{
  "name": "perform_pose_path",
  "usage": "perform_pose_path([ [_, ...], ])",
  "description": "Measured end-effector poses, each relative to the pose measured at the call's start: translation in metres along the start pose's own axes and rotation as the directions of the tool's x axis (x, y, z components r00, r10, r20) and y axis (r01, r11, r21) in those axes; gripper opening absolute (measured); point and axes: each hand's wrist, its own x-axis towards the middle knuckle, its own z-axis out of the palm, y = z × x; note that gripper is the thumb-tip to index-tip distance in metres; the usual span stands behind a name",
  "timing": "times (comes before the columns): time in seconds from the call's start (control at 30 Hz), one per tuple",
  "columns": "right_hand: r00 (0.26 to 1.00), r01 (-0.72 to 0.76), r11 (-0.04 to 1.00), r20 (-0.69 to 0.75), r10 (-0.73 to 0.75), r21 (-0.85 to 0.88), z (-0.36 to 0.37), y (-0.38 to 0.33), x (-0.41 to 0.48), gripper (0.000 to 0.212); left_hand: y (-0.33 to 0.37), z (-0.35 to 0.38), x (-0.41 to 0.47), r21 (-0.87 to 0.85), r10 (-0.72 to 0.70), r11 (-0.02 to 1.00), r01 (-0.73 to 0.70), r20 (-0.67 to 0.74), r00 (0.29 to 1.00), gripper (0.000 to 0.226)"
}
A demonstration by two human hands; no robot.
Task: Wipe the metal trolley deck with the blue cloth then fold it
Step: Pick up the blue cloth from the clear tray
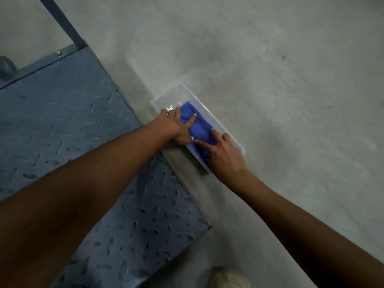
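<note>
The blue cloth (200,126) lies bunched inside a clear plastic box (188,91) on the concrete floor, just right of the trolley. My left hand (178,126) reaches across the metal trolley deck (62,125) and rests on the cloth's left side, fingers spread over it. My right hand (222,151) presses on the cloth's near end with fingers apart. Whether either hand grips the cloth I cannot tell; both lie on top of it. The deck is blue-grey tread plate filling the left of the view.
The trolley's handle post (62,21) rises at the top left, with a wheel (6,67) behind the deck's far edge. Grey concrete floor (291,100) spreads to the right. A pale shoe tip (228,277) shows at the bottom.
</note>
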Motion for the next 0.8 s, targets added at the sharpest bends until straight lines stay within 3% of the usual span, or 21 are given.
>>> perform_pose_path([
  [0.13, 0.996, -0.046, 0.999, 0.076, 0.046, 0.002, 0.134, 0.052, 0.105, 0.049, 0.012, 0.075, 0.158, 0.009, 0.045, 0.999, -0.045, -0.008, 0.999, 0.089],
  [0.33, 0.981, -0.163, 0.966, 0.134, 0.138, 0.199, 0.380, 0.137, 0.139, 0.029, 0.103, 0.241, 0.344, 0.078, 0.233, 0.969, -0.234, 0.021, 0.972, 0.083],
  [0.43, 0.968, -0.241, 0.929, 0.132, 0.212, 0.281, 0.466, 0.169, 0.161, 0.031, 0.126, 0.291, 0.419, 0.106, 0.290, 0.951, -0.290, 0.020, 0.957, 0.078],
  [0.5, 0.963, -0.265, 0.902, 0.048, 0.265, 0.341, 0.505, 0.191, 0.172, 0.037, 0.124, 0.310, 0.462, 0.099, 0.337, 0.938, -0.334, -0.016, 0.942, 0.084],
  [0.57, 0.931, -0.251, 0.875, -0.143, 0.335, 0.414, 0.529, 0.211, 0.177, 0.041, 0.116, 0.320, 0.497, 0.061, 0.410, 0.912, -0.406, -0.121, 0.904, 0.089],
  [0.63, 0.869, -0.204, 0.879, -0.334, 0.365, 0.431, 0.539, 0.225, 0.181, 0.040, 0.108, 0.319, 0.523, 0.009, 0.503, 0.852, -0.524, -0.293, 0.813, 0.092],
  [0.7, 0.800, -0.137, 0.898, -0.488, 0.350, 0.419, 0.541, 0.232, 0.191, 0.036, 0.095, 0.310, 0.541, -0.023, 0.508, 0.793, -0.608, -0.526, 0.682, 0.080],
  [0.77, 0.727, -0.085, 0.911, -0.601, 0.334, 0.403, 0.541, 0.239, 0.205, 0.035, 0.083, 0.295, 0.550, 0.088, 0.524, 0.737, -0.671, -0.700, 0.484, 0.062],
  [0.8, 0.694, -0.073, 0.915, -0.639, 0.332, 0.397, 0.542, 0.243, 0.212, 0.035, 0.079, 0.288, 0.554, 0.162, 0.565, 0.698, -0.698, -0.724, 0.397, 0.062],
])
